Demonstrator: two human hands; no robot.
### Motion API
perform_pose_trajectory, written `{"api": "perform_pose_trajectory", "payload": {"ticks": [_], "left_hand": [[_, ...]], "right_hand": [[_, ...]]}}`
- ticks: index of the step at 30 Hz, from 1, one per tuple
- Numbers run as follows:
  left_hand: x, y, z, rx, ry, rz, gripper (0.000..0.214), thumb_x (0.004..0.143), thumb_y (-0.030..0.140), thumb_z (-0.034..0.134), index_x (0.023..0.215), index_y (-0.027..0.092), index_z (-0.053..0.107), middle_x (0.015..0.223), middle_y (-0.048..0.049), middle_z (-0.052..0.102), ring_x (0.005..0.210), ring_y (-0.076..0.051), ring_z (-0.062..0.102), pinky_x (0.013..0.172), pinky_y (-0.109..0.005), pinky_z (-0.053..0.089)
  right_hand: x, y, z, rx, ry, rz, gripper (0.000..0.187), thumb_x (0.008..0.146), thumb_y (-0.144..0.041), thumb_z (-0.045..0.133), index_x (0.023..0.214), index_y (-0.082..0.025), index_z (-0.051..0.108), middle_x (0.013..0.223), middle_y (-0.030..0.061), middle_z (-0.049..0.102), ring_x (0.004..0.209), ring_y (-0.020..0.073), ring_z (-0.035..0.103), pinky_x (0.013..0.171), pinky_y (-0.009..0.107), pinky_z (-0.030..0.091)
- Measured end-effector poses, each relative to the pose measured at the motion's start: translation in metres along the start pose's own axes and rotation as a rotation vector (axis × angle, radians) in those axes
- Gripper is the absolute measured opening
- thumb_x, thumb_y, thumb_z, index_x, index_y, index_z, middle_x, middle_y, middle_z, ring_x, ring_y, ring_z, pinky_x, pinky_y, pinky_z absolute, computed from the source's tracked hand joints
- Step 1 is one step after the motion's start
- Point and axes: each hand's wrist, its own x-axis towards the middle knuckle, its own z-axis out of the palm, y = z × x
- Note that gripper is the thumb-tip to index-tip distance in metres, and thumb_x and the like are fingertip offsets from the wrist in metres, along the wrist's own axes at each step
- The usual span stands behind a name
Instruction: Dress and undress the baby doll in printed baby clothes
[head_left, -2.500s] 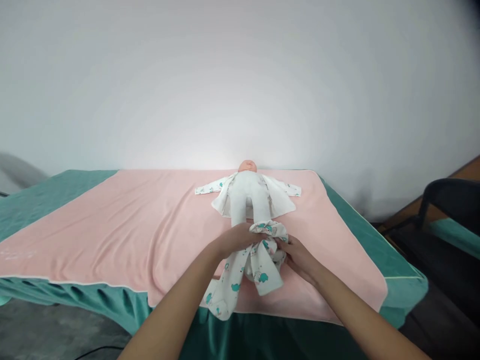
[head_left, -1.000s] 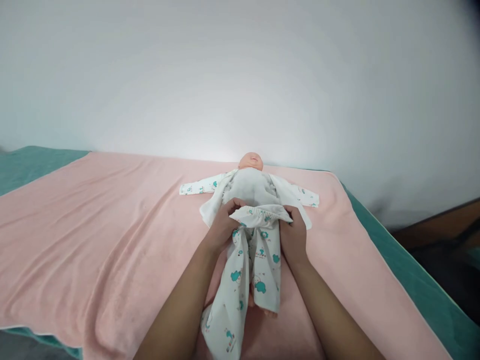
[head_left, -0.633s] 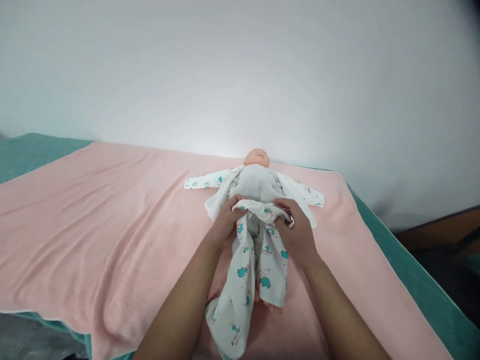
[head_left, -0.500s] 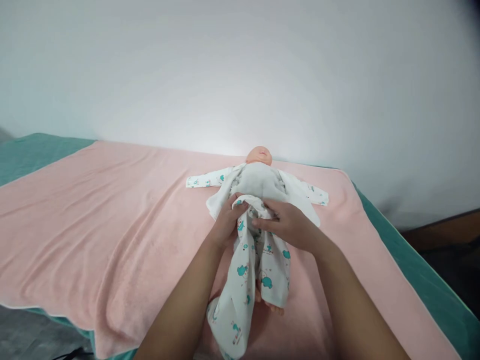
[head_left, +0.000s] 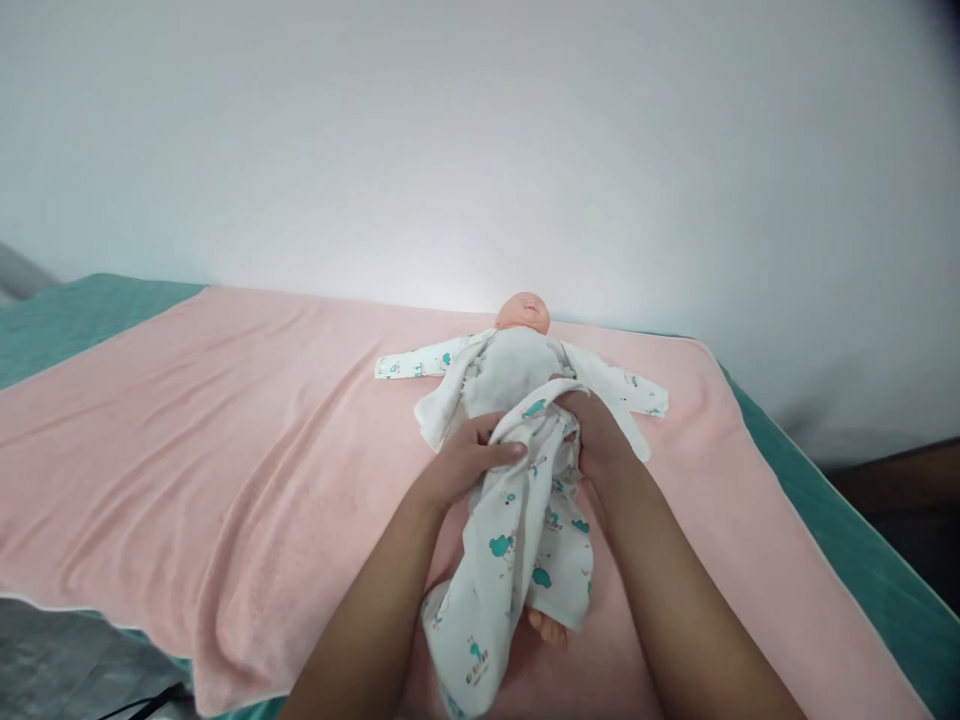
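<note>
A baby doll [head_left: 523, 313] lies on its back, head toward the wall, in a white printed jacket [head_left: 634, 392] spread open with both sleeves stretched sideways. White baby pants [head_left: 491, 560] with teal prints cover its lower body, and one foot [head_left: 547, 627] shows below a leg cuff. The other leg of the pants hangs toward me. My left hand [head_left: 472, 455] pinches the pants' fabric, thumb on top. At the waistband, my right hand [head_left: 592, 425] grips the cloth, its fingers partly hidden inside the opening.
A pink blanket [head_left: 187, 430] with wrinkles lies under the doll, over a teal sheet [head_left: 847, 530]. Behind stands a pale wall [head_left: 480, 150]. A dark cable [head_left: 154, 703] shows at the lower left, near the floor.
My right hand has moved up and its fingers have gone into the waistband, lifting it to the right. My left hand has slid lower on the cloth. More of the doll's foot shows.
</note>
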Motion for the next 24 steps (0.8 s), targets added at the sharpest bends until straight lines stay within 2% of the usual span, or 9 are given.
{"api": "perform_pose_trajectory", "payload": {"ticks": [2, 6, 8, 10, 14, 17, 19, 22, 24], "left_hand": [[0.002, -0.003, -0.001, -0.168, 0.062, 0.073, 0.044, 0.066, 0.039, 0.075, 0.100, 0.014, 0.061, 0.083, -0.0058, 0.065, 0.070, -0.018, 0.061, 0.065, -0.028, 0.046], [0.006, -0.008, 0.002, -0.316, 0.216, 0.154, 0.038, 0.072, 0.040, 0.069, 0.098, 0.015, 0.059, 0.079, -0.0041, 0.065, 0.070, -0.018, 0.061, 0.066, -0.028, 0.047], [0.006, -0.007, 0.003, -0.307, 0.235, 0.153, 0.036, 0.073, 0.041, 0.069, 0.095, 0.015, 0.059, 0.075, -0.0027, 0.064, 0.067, -0.016, 0.061, 0.065, -0.027, 0.046], [0.005, -0.004, 0.004, -0.228, 0.225, 0.159, 0.038, 0.074, 0.045, 0.067, 0.096, 0.015, 0.060, 0.076, -0.0029, 0.064, 0.068, -0.016, 0.060, 0.066, -0.027, 0.046], [0.001, 0.004, 0.001, 0.184, 0.072, 0.111, 0.041, 0.068, 0.045, 0.073, 0.094, 0.015, 0.065, 0.085, -0.0028, 0.066, 0.078, -0.018, 0.060, 0.069, -0.026, 0.044], [-0.001, 0.003, 0.000, 0.303, -0.005, -0.032, 0.039, 0.060, 0.038, 0.081, 0.088, 0.014, 0.067, 0.083, -0.0032, 0.067, 0.076, -0.019, 0.060, 0.066, -0.026, 0.044], [-0.002, 0.000, 0.001, 0.151, 0.059, -0.045, 0.036, 0.064, 0.040, 0.078, 0.085, 0.013, 0.067, 0.077, -0.0046, 0.067, 0.069, -0.018, 0.061, 0.064, -0.027, 0.045], [-0.002, -0.003, 0.004, -0.142, 0.132, 0.031, 0.040, 0.070, 0.045, 0.073, 0.089, 0.011, 0.066, 0.076, -0.0073, 0.068, 0.066, -0.019, 0.063, 0.066, -0.030, 0.048], [-0.003, -0.002, 0.006, -0.218, 0.163, 0.052, 0.044, 0.073, 0.047, 0.070, 0.097, 0.010, 0.066, 0.080, -0.0094, 0.069, 0.071, -0.022, 0.065, 0.069, -0.032, 0.050]], "right_hand": [[-0.007, -0.007, 0.002, -0.085, -0.162, 0.005, 0.023, 0.065, -0.035, 0.067, 0.069, -0.020, 0.051, 0.053, -0.0058, 0.046, 0.047, 0.0087, 0.040, 0.042, 0.020, 0.029], [-0.019, -0.013, 0.002, -0.392, -0.488, 0.097, 0.031, 0.061, -0.040, 0.076, 0.083, -0.019, 0.066, 0.072, -0.0002, 0.064, 0.064, 0.0158, 0.057, 0.053, 0.025, 0.043], [-0.021, -0.010, 0.000, -0.501, -0.547, 0.148, 0.032, 0.059, -0.039, 0.079, 0.083, -0.019, 0.069, 0.076, 0.0019, 0.068, 0.069, 0.0193, 0.060, 0.059, 0.029, 0.047], [-0.018, -0.005, 0.000, -0.435, -0.459, 0.126, 0.032, 0.060, -0.039, 0.078, 0.083, -0.018, 0.070, 0.073, 0.0022, 0.068, 0.069, 0.0200, 0.062, 0.062, 0.032, 0.049], [-0.007, 0.007, -0.001, -0.040, -0.081, 0.002, 0.037, 0.060, -0.041, 0.075, 0.086, -0.016, 0.068, 0.074, 0.0032, 0.070, 0.070, 0.0227, 0.065, 0.065, 0.035, 0.052], [-0.004, 0.007, 0.001, 0.016, -0.006, 0.036, 0.038, 0.062, -0.043, 0.075, 0.088, -0.016, 0.067, 0.074, 0.0036, 0.070, 0.071, 0.0239, 0.066, 0.064, 0.035, 0.053], [-0.006, 0.003, 0.002, -0.045, -0.091, 0.088, 0.040, 0.064, -0.045, 0.075, 0.092, -0.016, 0.067, 0.077, 0.0042, 0.071, 0.073, 0.0236, 0.066, 0.065, 0.035, 0.053], [-0.013, -0.006, 0.003, -0.187, -0.379, 0.077, 0.046, 0.065, -0.041, 0.077, 0.102, -0.017, 0.066, 0.089, 0.0043, 0.071, 0.084, 0.0235, 0.066, 0.072, 0.035, 0.053], [-0.015, -0.010, 0.002, -0.310, -0.565, 0.048, 0.053, 0.062, -0.035, 0.081, 0.110, -0.021, 0.064, 0.097, 0.0033, 0.070, 0.094, 0.0241, 0.064, 0.079, 0.036, 0.052]]}}
